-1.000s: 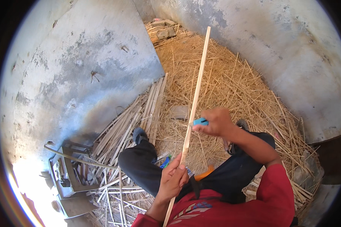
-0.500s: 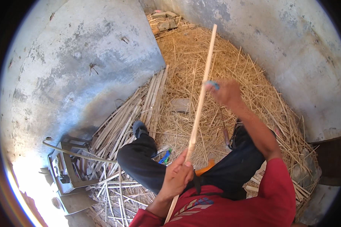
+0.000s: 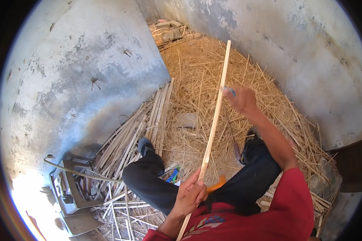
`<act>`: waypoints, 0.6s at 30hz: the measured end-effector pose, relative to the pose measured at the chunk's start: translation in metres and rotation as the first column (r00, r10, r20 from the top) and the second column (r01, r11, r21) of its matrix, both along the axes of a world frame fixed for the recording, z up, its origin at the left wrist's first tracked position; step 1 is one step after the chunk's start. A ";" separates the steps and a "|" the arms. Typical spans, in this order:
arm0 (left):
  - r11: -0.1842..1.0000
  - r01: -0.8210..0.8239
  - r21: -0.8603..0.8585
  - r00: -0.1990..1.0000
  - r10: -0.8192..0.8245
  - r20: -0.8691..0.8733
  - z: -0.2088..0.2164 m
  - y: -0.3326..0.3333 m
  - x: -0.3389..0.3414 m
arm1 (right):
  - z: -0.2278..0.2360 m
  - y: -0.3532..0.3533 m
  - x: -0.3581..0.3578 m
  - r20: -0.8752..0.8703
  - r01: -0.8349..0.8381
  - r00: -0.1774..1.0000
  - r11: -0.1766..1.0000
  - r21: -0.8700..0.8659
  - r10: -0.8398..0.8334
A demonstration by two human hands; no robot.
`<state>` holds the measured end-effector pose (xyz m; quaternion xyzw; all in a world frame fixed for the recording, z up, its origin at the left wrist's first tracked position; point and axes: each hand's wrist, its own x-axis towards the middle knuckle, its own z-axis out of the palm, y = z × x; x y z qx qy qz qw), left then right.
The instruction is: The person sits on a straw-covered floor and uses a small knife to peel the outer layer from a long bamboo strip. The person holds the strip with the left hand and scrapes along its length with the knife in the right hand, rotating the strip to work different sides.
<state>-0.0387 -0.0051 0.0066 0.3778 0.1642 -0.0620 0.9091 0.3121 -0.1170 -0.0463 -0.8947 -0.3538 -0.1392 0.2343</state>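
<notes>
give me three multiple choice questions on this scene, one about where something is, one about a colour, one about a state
1. Where does the heap of split cane strips lie?
A. along the foot of the wall on the person's left
B. on the person's lap
C. propped against the wall on the right

2. What colour is the sleeve on the person's right arm?
A. white
B. red
C. green

3. How does the left hand stand to the long pale stick?
A. open, clear of it
B. closed around its lower part
C. flat on the straw

Answers:
1. A, the strips fan out on the straw beside the grey left wall.
2. B, the shirt shows red at the lower edge.
3. B, the fingers wrap the stick, while the right hand works higher up with a small blue thing.
</notes>
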 end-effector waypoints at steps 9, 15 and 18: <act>0.995 -0.039 0.096 0.999 0.041 -0.014 0.005 -0.004 0.000 | 0.006 0.002 -0.016 0.220 -0.255 0.953 0.945 0.203 0.210; 0.994 0.000 0.109 1.000 -0.002 0.020 0.014 -0.006 0.000 | 0.011 0.008 0.030 0.257 -0.167 0.960 0.962 0.216 0.109; 0.987 0.001 0.161 1.000 -0.002 0.005 0.018 -0.010 -0.007 | 0.008 0.009 0.067 0.132 -0.025 0.991 0.981 0.190 -0.001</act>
